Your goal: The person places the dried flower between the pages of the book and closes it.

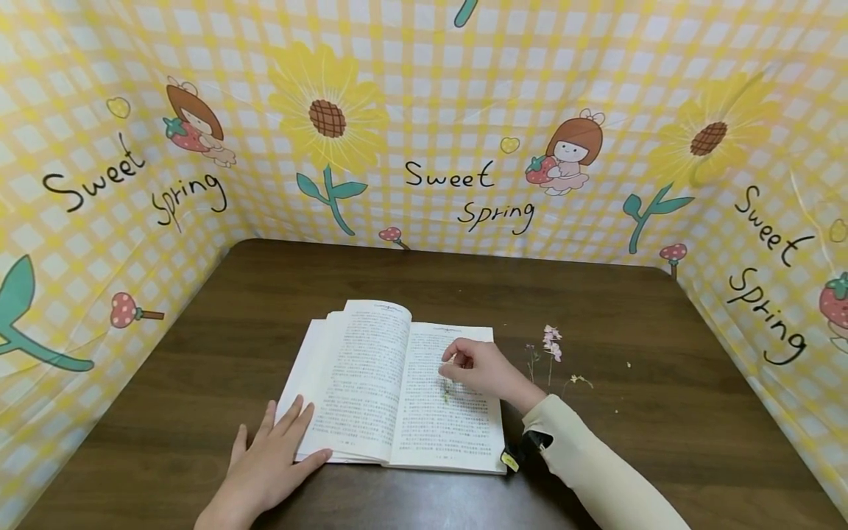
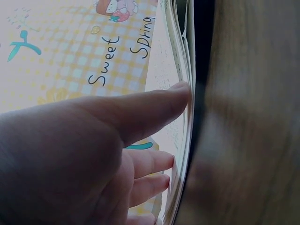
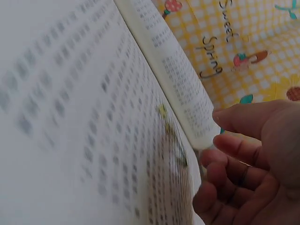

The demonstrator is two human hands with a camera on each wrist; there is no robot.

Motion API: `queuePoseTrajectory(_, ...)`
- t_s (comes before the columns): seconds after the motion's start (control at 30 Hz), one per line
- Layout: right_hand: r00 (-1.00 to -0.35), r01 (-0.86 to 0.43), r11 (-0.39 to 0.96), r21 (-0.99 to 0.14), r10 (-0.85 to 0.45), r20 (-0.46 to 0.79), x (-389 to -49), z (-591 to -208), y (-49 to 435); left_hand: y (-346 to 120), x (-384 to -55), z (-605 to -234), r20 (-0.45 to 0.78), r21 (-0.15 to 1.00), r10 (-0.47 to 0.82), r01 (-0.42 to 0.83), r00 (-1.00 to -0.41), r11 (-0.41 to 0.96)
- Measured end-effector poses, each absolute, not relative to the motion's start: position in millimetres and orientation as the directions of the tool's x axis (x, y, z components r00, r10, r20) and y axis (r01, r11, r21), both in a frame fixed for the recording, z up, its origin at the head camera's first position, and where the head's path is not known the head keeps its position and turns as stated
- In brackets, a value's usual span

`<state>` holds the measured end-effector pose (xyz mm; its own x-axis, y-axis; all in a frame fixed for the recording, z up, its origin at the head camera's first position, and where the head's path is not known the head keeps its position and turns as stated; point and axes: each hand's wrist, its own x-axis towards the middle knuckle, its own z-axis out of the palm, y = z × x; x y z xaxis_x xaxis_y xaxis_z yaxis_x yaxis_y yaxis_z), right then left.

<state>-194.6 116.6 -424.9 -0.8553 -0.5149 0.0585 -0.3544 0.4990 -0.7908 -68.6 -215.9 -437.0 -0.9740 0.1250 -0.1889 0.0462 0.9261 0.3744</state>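
Note:
An open book (image 1: pixel 440 442) with printed pages lies on the brown table. My left hand (image 1: pixel 268 456) rests with spread, fairly straight fingers at its lower left. In the left wrist view the thumb (image 2: pixel 154 110) lies against the book's page edges. Over the right-hand page is my right hand (image 1: pixel 483 368), its fingers loosely curled. A gap shows between thumb and index fingertip in the right wrist view, with nothing visible held there. Just below these fingertips, a small yellow-green flower sprig (image 3: pixel 169 131) lies on the page, slightly blurred.
Right of the book lie a pink flower sprig (image 1: pixel 551 344), a thin dark-tipped stem (image 1: pixel 531 357) and a small yellowish sprig (image 1: pixel 580 380). A black strap with a yellow tag (image 1: pixel 509 461) hangs by the right wrist. Checkered cloth (image 1: pixel 450 110) walls the table's back and sides.

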Motion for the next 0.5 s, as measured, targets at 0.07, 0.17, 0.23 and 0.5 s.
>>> queuePoseTrajectory(0.07, -0.826, -0.438, 0.497, -0.749, -0.551, 0.118, -188, -422, 112, -216, -69, -437, -0.192, 0.366, 0.124, 0.047, -0.974, 0.93)
queuePoseTrajectory(0.17, -0.774, -0.544, 0.483, -0.686, -0.604, 0.189, -176, -418, 102, -215, -69, -436, -0.192, 0.344, 0.126, 0.053, -0.973, 0.937)
queuePoseTrajectory(0.23, -0.74, -0.602, 0.475, -0.642, -0.634, 0.224, -167, -416, 96, -215, -70, -436, -0.188, 0.327, 0.13, 0.063, -0.973, 0.943)
queuePoseTrajectory(0.5, -0.597, -0.781, 0.448, -0.435, -0.739, 0.312, -137, -413, 71, -216, -71, -436, -0.228, 0.31, 0.138, 0.063, -0.964, 0.949)
